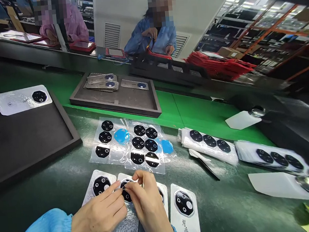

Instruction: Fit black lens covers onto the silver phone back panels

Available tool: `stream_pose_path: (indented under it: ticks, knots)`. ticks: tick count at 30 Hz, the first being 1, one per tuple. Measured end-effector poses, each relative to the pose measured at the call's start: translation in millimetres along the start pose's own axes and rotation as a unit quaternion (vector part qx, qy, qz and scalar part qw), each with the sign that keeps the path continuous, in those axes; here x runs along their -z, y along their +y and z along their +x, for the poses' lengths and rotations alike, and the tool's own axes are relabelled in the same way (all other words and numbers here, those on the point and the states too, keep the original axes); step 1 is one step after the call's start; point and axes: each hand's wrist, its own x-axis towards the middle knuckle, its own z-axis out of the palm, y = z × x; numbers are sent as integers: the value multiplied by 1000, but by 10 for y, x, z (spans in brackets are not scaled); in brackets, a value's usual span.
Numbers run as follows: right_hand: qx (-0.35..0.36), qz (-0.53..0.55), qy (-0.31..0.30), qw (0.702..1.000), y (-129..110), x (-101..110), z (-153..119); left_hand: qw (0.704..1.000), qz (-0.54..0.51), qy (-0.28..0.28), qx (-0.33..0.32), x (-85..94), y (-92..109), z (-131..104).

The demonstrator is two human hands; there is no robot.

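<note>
— Hands first: my left hand (98, 216) and right hand (148, 203) pinch together on a black lens piece (126, 193), over the second of four phone covers (184, 209) at six o'clock.

— Progress?

— I'd judge it partway: the covers on either side already carry lenses. Sticker sheets (143, 144) at twelve o'clock on the counter (233, 210) remain mostly full.
</note>
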Motion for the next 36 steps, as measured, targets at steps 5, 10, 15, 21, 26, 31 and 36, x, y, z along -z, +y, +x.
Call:
stream_pose_path:
  ticks: [5, 10, 15, 21, 26, 31, 36]
  knots:
    - [46, -43, -22, 998, -9, -30, -23, 1000, 6, -11, -1, 1, 7, -2]
    - [31, -20, 10, 999, 36, 33, 19, 1000, 1, -13, 3, -3, 18, -9]
    - [56, -60, -22, 996, 25, 20, 23, 1000, 13, 0, 7, 10, 24, 6]
    - [59, -74, -10, 995, 23, 42, 31, 999, 34, -9, -3, 15, 16, 13]
    - [52, -70, -13, 996, 29, 19, 26, 1000, 25, -11, 4, 9, 19, 16]
    - [50, -63, -28, 996, 84, 20, 59, 1000, 22, 0, 5, 6, 28, 11]
    - [-93, 140, 29, 985, 99, 320, 135, 1000, -20, -4, 2, -18, 10, -2]
